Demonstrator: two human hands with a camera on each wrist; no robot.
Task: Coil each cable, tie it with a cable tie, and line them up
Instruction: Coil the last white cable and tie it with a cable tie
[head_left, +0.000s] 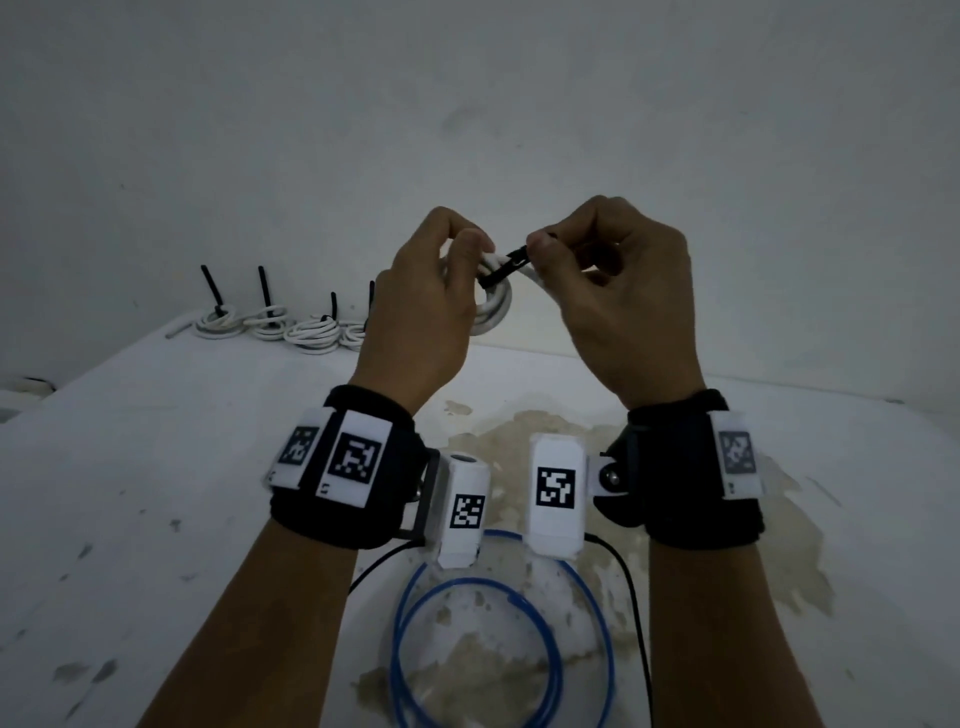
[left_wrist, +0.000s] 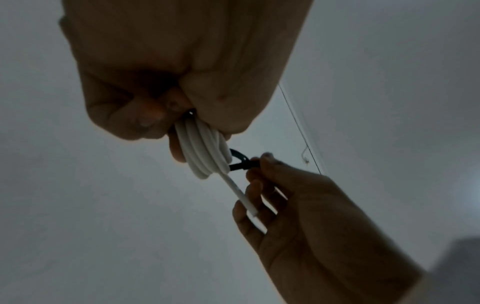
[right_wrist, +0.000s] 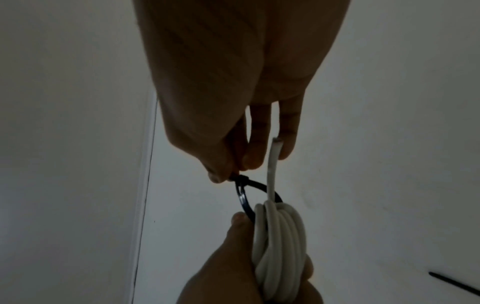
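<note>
Here the left hand (head_left: 421, 296) grips a coiled white cable (right_wrist: 279, 242), while the right hand (head_left: 618, 291) pinches the black cable tie (right_wrist: 246, 191) looped round it.

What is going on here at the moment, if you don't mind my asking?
A person is tying up a coiled white cable. The left hand grips the coil in the air, while the right hand pinches a black cable tie looped loosely around it, not yet pulled tight. Tied white coils sit in a row at the far edge of the table; a blue cable lies loose nearer the person.
</note>
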